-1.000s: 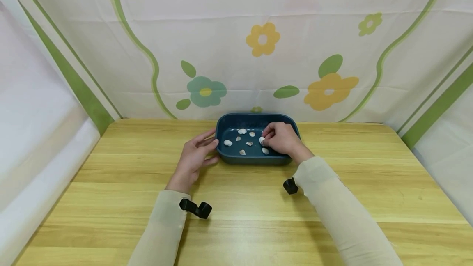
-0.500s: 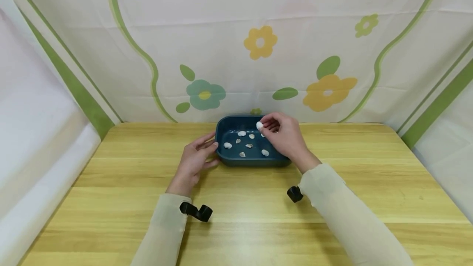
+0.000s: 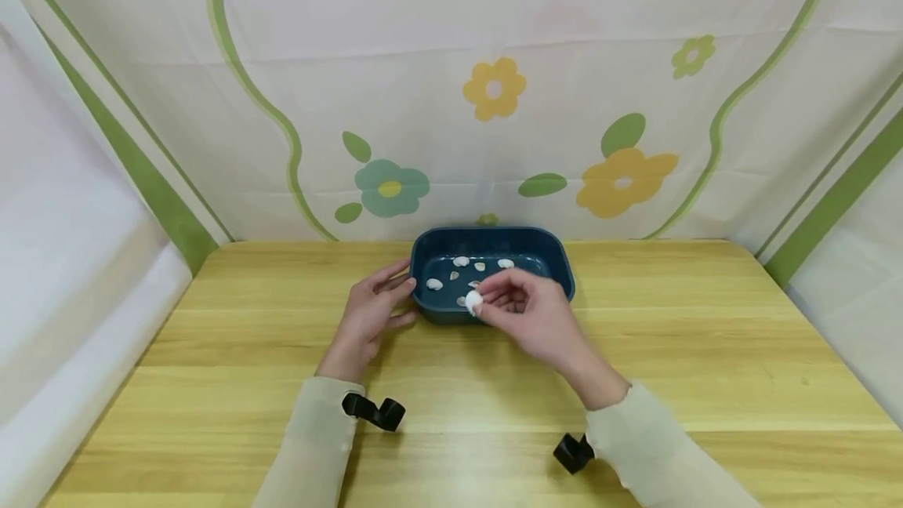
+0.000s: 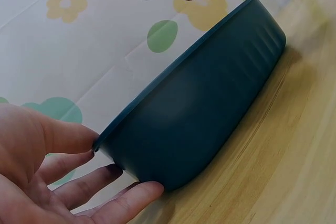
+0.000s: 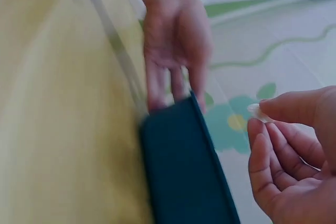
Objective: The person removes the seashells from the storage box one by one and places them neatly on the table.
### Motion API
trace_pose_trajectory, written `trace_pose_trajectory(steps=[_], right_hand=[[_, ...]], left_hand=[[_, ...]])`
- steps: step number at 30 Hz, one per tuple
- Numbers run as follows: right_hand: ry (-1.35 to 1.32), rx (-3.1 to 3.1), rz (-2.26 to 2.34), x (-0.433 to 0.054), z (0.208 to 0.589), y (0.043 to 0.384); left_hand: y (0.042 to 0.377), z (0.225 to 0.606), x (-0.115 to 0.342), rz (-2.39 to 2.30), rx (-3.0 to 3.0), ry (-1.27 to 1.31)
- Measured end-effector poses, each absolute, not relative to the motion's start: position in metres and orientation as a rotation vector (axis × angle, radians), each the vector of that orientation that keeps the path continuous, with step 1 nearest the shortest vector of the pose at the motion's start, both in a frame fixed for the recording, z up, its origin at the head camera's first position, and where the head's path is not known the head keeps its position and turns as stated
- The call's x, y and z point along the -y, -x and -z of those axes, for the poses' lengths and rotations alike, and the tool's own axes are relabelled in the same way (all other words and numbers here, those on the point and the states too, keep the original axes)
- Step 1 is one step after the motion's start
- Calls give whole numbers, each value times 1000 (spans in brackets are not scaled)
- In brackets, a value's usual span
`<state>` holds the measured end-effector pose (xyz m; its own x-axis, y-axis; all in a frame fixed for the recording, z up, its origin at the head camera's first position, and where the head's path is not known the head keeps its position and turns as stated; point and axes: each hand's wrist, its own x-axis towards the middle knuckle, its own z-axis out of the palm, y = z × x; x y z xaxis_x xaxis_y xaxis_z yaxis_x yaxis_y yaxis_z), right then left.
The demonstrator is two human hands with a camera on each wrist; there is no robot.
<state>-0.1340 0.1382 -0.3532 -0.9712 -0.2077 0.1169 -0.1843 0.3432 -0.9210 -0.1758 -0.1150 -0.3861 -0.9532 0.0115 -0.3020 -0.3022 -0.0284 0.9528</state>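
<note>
Between thumb and fingertips, my right hand (image 3: 539,320) pinches a white ribbed seashell (image 3: 473,302), held up over the front side of a dark blue tub (image 3: 567,281). In the right wrist view the pinched shell (image 5: 257,112) shows only partly past the thumb. My left hand (image 3: 370,312) touches the tub's left end. Seen from the left wrist, the thumb meets the rim and the fairly straight fingers (image 4: 134,201) lie against the outer wall. Several small shells are spread over the tub floor, such as a white one (image 3: 434,284); the right hand hides part of it.
The tub stands at the back of a wood-grain table (image 3: 451,398), close to a white flowered curtain (image 3: 423,61). Black wrist mounts sit at the left sleeve (image 3: 374,411) and the right sleeve (image 3: 573,453).
My right hand has lifted the shell from the tub's right part, then brought it left and toward me over the front rim. The left hand stays at the tub's end.
</note>
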Motion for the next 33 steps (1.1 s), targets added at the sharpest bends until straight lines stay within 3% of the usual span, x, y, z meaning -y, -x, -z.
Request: trace_pose_trajectory(steps=[8,33], right_hand=[[535,-2472,1602,-118,371,119],[515,-2591,1309,-79,397,125]], left_hand=[[178,385,117,-2092,-2043,314],[175,388,115,-2084,-2053,300]])
